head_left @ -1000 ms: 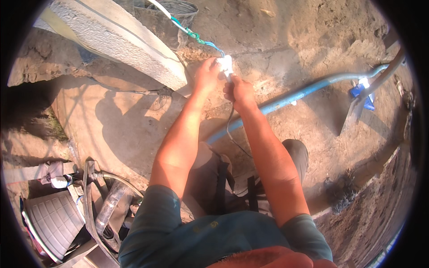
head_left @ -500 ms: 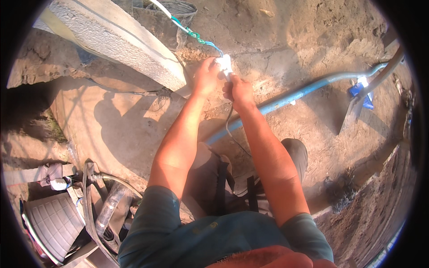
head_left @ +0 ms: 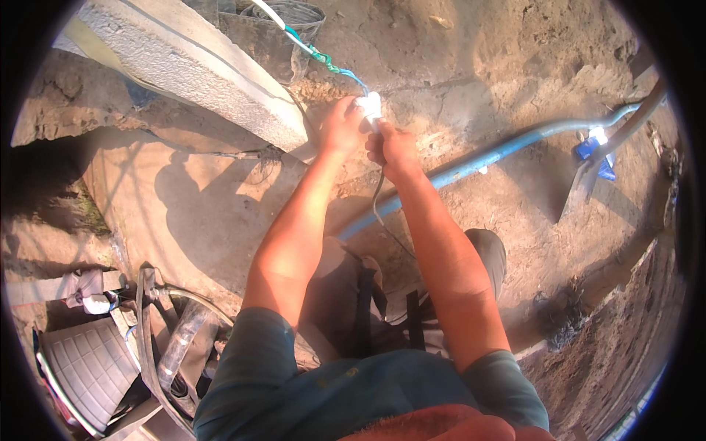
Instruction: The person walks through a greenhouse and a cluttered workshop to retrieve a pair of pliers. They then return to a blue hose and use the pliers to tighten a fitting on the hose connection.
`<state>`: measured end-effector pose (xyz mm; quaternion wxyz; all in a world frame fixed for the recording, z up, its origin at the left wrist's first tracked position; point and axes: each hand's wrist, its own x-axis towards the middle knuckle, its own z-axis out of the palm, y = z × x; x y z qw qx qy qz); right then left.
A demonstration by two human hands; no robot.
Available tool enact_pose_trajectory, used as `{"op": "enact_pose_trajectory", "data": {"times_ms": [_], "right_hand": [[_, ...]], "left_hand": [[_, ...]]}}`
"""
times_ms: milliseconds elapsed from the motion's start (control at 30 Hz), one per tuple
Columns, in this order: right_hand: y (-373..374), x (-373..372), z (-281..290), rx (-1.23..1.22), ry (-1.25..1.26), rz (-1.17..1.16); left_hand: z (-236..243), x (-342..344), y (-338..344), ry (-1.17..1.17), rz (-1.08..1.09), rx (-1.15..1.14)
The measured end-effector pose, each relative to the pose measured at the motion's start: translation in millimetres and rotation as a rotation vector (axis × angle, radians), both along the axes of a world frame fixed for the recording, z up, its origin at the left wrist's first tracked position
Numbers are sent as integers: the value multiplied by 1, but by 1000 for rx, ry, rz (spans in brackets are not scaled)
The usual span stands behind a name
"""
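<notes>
My left hand (head_left: 340,131) grips the white block (head_left: 370,107), held ahead of me, beside the beam (head_left: 213,70) | my right hand (head_left: 397,149) closes on the cord (head_left: 376,210) just below it | done: blue wire (head_left: 356,78) reaches the block, green wrap (head_left: 321,58) on its run | unsettled: glare hides whether cord and block are joined

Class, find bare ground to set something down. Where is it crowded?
Bare ground: below the white beam, left of the left forearm; and between the blue pipe and the right knee. Crowded: lower left, around the grey ribbed container.
</notes>
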<state>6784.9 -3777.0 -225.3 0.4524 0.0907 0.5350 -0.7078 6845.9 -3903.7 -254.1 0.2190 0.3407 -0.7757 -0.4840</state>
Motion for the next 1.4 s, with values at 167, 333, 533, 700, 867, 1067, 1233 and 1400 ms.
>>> {"op": "enact_pose_trajectory", "data": {"times_ms": [167,333,533,700,867,1067,1233,1400], "right_hand": [[3,-9,-2,-22,-53,84],[1,-9,3,-15,-76,121],[-2,-12,2,29,16,140],[9,-20,-18,39,66,58],[-8,-12,-4,67,15,135],[1,-16,5,61,65,111],[-12,-4,9,51,98,78],[-8,0,-4,-83,-56,38]], "left_hand": [[3,0,-1,5,-24,132],[-6,7,-10,64,-72,135],[2,7,-4,78,-68,198],[-2,-4,5,-24,-96,70],[-4,7,-7,-29,-13,171],[-2,-3,4,68,-32,178],[-5,0,-1,129,21,140],[-4,-10,1,53,4,48]]}}
